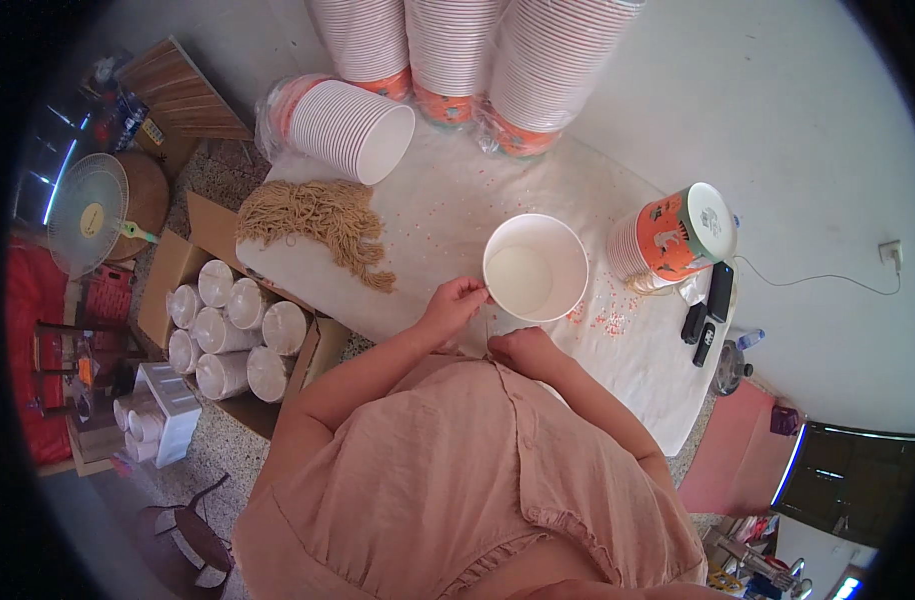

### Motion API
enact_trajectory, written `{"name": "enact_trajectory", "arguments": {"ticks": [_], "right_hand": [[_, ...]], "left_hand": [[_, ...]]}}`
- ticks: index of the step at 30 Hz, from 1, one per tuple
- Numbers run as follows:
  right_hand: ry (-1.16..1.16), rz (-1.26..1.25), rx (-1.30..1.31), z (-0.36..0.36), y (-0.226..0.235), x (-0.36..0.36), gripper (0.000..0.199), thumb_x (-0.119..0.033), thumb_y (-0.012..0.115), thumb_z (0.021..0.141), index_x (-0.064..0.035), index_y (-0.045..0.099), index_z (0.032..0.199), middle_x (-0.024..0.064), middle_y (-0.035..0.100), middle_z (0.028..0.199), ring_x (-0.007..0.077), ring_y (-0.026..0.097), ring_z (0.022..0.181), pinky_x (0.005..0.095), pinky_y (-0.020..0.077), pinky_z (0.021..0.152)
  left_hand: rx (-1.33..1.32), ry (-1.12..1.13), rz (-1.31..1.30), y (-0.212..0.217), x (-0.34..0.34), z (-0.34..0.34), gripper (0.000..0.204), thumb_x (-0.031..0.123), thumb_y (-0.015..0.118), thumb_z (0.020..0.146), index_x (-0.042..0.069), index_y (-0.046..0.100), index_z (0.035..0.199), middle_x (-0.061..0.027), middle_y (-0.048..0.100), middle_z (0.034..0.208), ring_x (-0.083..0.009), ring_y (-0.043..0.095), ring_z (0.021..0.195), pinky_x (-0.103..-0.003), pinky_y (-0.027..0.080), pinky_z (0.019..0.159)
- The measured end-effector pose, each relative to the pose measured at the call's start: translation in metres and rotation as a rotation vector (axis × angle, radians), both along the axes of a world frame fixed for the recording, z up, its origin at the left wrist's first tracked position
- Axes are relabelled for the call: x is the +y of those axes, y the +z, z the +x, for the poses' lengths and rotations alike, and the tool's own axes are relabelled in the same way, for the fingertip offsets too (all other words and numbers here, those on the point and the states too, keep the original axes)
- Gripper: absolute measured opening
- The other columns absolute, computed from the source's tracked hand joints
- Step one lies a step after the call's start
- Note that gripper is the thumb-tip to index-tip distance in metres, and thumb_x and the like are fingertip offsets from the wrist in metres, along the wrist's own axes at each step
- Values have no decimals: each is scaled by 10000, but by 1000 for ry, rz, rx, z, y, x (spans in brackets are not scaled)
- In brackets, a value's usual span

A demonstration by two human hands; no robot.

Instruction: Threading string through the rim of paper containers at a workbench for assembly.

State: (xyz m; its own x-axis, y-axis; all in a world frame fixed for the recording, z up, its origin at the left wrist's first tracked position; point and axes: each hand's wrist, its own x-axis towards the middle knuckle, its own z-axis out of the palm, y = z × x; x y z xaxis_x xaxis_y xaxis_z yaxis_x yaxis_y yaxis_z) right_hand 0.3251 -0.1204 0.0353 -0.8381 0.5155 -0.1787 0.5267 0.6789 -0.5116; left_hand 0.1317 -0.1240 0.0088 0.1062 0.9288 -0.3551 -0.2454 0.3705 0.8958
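A white paper bucket (535,267) stands upright and open on the white-covered table (448,210), right in front of me. My left hand (454,303) pinches its near left rim, with what looks like a thin string between the fingers. Just below the bucket, my right hand (523,347) rests closed against the table edge, close to the bucket's base; whether it holds anything is hidden. A heap of tan strings (323,222) lies on the table's left part.
Tall stacks of nested buckets (448,50) stand at the table's back, one stack (343,125) lying on its side. An orange printed stack (673,235) lies right, near dark remotes (713,305). A cardboard box (233,330) of bucket rolls and a fan (88,212) are left.
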Motion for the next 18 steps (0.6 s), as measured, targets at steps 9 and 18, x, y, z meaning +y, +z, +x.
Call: {"name": "enact_trajectory", "arguments": {"ticks": [9,18], "right_hand": [[1,116,-135,-2,-22,5,79,-159,548,787,-88,539,753,138,599,638,333,621,626,442,478,551],[11,45,-125,-2,-20,7,94,-151,568,755,-72,555,804,155,622,681,348,643,678,463,503,578]], "left_hand": [[288,-1,251,-13,25,11,127,109,624,865,-6,607,918,-30,649,841,-91,572,746,-254,479,691],[337,96,329,-3,29,30,129,94,660,794,-16,623,849,-46,644,739,-84,565,660,-252,476,609]]}}
